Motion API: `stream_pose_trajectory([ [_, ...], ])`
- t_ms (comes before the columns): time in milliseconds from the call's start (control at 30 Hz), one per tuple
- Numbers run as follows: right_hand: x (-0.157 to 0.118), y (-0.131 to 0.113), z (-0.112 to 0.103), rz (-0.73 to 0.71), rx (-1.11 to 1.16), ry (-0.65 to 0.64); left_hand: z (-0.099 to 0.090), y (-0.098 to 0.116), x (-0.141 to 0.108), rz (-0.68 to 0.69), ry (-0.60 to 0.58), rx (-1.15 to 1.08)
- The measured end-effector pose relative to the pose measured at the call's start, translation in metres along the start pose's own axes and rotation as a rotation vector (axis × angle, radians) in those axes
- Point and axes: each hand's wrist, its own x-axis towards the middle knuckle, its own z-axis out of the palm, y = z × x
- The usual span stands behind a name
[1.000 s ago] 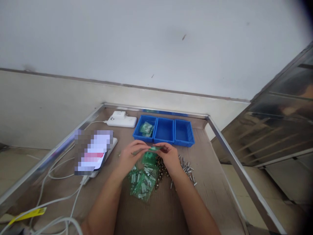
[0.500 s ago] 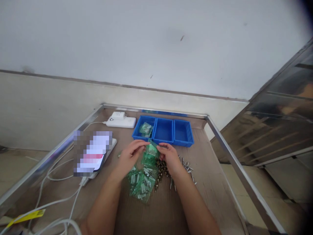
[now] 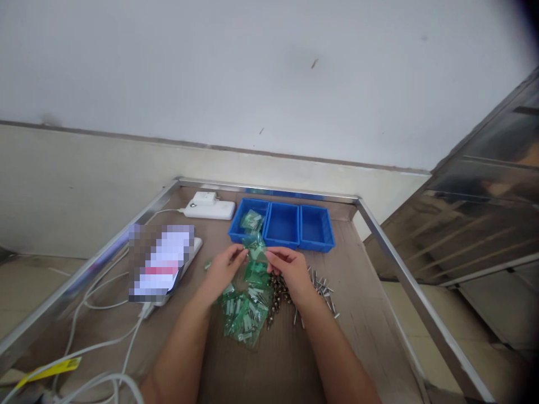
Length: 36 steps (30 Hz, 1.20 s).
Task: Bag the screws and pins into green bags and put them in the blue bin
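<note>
A small green plastic bag (image 3: 255,249) is stretched between my two hands, just in front of the blue bins. My left hand (image 3: 225,269) pinches its left edge, and my right hand (image 3: 290,269) pinches the right edge. Below it lie more green bags (image 3: 246,314) with small silvery parts inside. Beside these, partly behind my right hand and forearm, is a pile of small brassy metal parts (image 3: 275,303). Loose silver pins (image 3: 323,289) are scattered to the right of that pile. The left blue bin (image 3: 233,227) holds several green bags.
Two more blue bins (image 3: 283,224) stand to the right of the left one. A phone (image 3: 162,264) with a blurred screen leans at the left, among white cables (image 3: 96,353). A white power strip (image 3: 210,209) sits at the back. A metal rail (image 3: 404,286) edges the table.
The pinched green bag has shifted slightly left and tilted, its top now nearer the left bin. My left hand has moved a little down its edge.
</note>
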Motion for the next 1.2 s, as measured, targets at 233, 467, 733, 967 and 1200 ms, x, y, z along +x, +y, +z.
stream_pose_trajectory([
  [233, 0.004, 0.005, 0.000, 0.012, 0.008, 0.094, 0.002, 0.000, -0.001, -0.041, 0.022, -0.177],
  [467, 0.008, 0.007, -0.006, 0.269, 0.200, 0.041, -0.004, 0.017, -0.005, 0.087, 0.086, -0.206],
  [733, 0.006, 0.003, -0.007, 0.301, 0.229, -0.045, -0.010, 0.017, -0.004, 0.282, 0.058, 0.007],
  [967, 0.014, 0.014, -0.010, 0.233, 0.168, -0.073, -0.005, 0.018, -0.006, 0.147, 0.092, -0.054],
  [1200, 0.017, 0.020, -0.008, 0.159, 0.069, -0.021, -0.004, 0.020, -0.005, -0.092, 0.129, -0.268],
])
